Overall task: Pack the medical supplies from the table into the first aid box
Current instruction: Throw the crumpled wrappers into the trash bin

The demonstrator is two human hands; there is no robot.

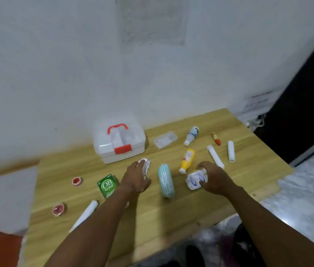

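Near the worktop's centre, left hand (137, 177) fingers wrap a crinkly foil packet (145, 166) and right hand (214, 177) fingers pinch a soft white pouch (195, 179); both probably light, best gripped across their width.

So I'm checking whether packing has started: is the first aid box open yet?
No, the first aid box sits shut, its red latch closed on the front, with supplies spread over the table.
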